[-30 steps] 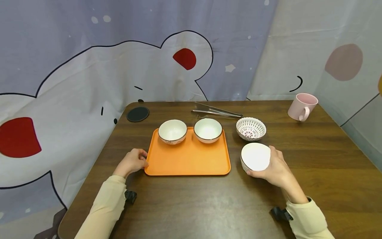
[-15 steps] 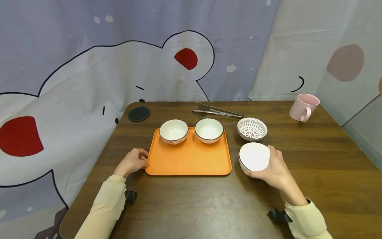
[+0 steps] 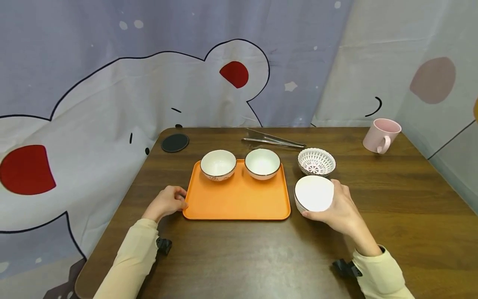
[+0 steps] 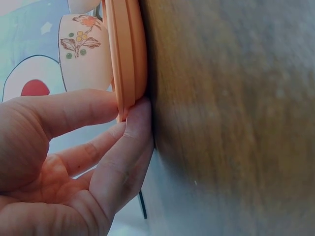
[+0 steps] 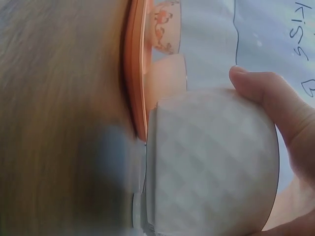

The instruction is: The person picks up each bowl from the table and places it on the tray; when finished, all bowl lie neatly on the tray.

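A: What does your left hand (image 3: 167, 203) have hold of?

B: Its fingers are nearly together, pinching the orange tray (image 3: 239, 203) by its left edge, close to the near corner. In the left wrist view, your thumb lies against the upper side of the rim and a fingertip is tucked under it.

A: And your right hand (image 3: 341, 211)?

B: You have its fingers spread wide and curved round the right side of a white bowl (image 3: 314, 193), with your thumb at the near side. You hold that bowl mouth up, just beside the tray's right edge; the right wrist view shows you its faceted outer wall. Whether its foot touches the wooden surface (image 3: 239, 257), I cannot tell.

A: What stands on the tray between your hands?

B: Along its far edge you have a left bowl (image 3: 218, 164) with flowers on its outside, and a right bowl (image 3: 262, 163) just beside it.

A: Farther from you?

B: A patterned bowl (image 3: 316, 162) just beyond the one you hold, metal tongs (image 3: 274, 143) behind the tray, a dark round disc (image 3: 175, 143) at your far left, and a pink mug (image 3: 379, 137) at your far right.
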`<state>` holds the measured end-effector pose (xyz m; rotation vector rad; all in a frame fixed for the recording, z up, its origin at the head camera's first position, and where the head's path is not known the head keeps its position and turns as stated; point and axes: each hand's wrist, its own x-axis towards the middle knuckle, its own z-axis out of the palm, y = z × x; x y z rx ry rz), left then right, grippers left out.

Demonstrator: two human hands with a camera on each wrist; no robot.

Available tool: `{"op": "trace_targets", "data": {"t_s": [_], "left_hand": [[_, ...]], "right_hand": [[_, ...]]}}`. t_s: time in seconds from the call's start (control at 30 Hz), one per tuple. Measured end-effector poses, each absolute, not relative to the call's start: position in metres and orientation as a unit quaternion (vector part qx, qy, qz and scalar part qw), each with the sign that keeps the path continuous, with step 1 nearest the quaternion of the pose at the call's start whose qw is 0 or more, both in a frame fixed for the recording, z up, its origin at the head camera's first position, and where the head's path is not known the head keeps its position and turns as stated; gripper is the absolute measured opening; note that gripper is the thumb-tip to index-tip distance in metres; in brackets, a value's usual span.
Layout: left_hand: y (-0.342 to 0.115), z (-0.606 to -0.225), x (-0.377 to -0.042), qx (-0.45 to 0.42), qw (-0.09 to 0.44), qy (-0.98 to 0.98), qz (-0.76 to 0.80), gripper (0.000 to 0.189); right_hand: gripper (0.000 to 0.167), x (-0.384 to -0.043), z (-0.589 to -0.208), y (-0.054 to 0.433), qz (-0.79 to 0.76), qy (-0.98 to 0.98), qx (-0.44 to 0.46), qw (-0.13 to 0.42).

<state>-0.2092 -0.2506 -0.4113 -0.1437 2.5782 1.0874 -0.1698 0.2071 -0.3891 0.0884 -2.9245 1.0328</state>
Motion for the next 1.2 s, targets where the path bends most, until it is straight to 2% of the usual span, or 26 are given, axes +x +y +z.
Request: {"op": "trace_targets", "data": {"t_s": [0.57, 0.8, 1.2], "left_hand": [[-0.251, -0.412, -0.208, -0.048, 0.169, 0.905, 0.388, 0.041], [-0.252, -0.413, -0.209, -0.048, 0.166, 0.909, 0.380, 0.041], [-0.253, -0.413, -0.210, -0.050, 0.164, 0.912, 0.373, 0.040]], "right_hand": [[0.110, -0.170, -0.385, 0.181, 0.360, -0.932, 0.040, 0.023], [0.119, -0.170, -0.381, 0.166, 0.366, -0.929, 0.046, 0.013], [0.112, -0.177, -0.381, 0.145, 0.373, -0.926, 0.061, 0.012]]}}
